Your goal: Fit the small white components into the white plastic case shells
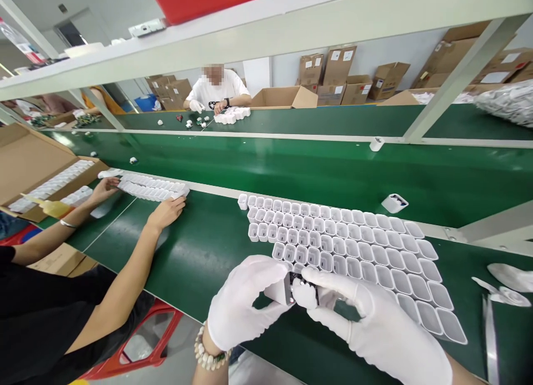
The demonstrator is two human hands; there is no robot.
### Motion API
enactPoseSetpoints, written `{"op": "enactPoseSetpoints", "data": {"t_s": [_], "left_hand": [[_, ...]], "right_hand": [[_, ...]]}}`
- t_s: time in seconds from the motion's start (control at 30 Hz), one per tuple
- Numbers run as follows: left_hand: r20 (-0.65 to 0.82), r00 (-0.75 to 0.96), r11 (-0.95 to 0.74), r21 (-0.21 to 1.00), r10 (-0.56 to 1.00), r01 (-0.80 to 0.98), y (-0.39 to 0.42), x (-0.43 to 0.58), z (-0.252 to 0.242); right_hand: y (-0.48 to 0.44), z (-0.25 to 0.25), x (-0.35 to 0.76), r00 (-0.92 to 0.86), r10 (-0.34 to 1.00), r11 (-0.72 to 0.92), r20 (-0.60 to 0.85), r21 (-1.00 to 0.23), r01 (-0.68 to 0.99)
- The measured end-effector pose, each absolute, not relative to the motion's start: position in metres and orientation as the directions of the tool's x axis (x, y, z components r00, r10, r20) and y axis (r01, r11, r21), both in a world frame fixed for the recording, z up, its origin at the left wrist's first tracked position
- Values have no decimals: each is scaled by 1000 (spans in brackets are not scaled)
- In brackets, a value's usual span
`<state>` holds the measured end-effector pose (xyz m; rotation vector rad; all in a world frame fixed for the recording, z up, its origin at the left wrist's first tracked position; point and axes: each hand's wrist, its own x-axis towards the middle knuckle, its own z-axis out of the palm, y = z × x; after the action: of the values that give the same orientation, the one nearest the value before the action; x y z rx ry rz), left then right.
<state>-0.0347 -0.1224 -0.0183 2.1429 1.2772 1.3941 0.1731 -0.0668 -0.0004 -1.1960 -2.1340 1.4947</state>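
My left hand (250, 302), in a white glove, is closed around a small white plastic housing (278, 290) held over the table's front edge. My right hand (370, 324), also gloved, pinches a small part with a rounded white face and black edges (305, 294). This part sits right against the open side of the housing; how far inside it is, I cannot tell. Just beyond my hands stand several rows of open white plastic cups (350, 249), some with a small dark mark inside. My right forearm covers part of the nearest row.
Metal tweezers (490, 340) and a crumpled white glove (510, 285) lie at right. Two white housings (395, 203) rest on the green conveyor (316, 163). At left, a co-worker's hands hold a row of white pieces (152, 188) beside a cardboard box (37, 163). A shelf beam (266, 46) crosses above.
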Motion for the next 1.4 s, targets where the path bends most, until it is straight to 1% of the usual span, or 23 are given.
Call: {"op": "enactPoseSetpoints", "data": {"t_s": [0.27,0.4,0.53,0.63,0.9,1.03,1.1,1.13,1.23,1.3,1.4], "left_hand": [[588,162,-572,624,792,532,-123,-35,-18],[586,162,-558,597,794,576,-124,-34,-18],[571,186,-556,587,799,588,-125,-34,-17],[576,210,-577,583,790,572,-126,-33,-15],[594,219,-597,569,774,565,-123,-29,-14],[604,196,-603,602,773,524,-123,-26,-19],[615,192,-621,624,765,475,-123,-24,-20],[621,189,-629,636,761,447,-123,-22,-21],[634,130,-626,672,762,396,-124,-18,-23],[650,72,-618,673,756,407,-125,-17,-26],[693,-4,-621,649,721,439,-126,-15,-36]], "right_hand": [[-68,9,175,-608,743,84,-280,-862,500],[-65,11,175,-611,726,63,-317,-854,517],[-61,10,175,-667,699,131,-257,-871,473],[-60,9,176,-685,687,162,-243,-868,470],[-63,11,177,-675,696,164,-246,-860,483],[-63,4,175,-758,631,254,-166,-879,404],[-62,-2,173,-771,622,255,-136,-896,364],[-63,-6,172,-759,639,242,-123,-905,351],[-66,-12,171,-662,747,219,-55,-921,323],[-69,-12,171,-624,781,270,17,-911,312],[-76,-11,171,-654,746,420,126,-851,315]]}}
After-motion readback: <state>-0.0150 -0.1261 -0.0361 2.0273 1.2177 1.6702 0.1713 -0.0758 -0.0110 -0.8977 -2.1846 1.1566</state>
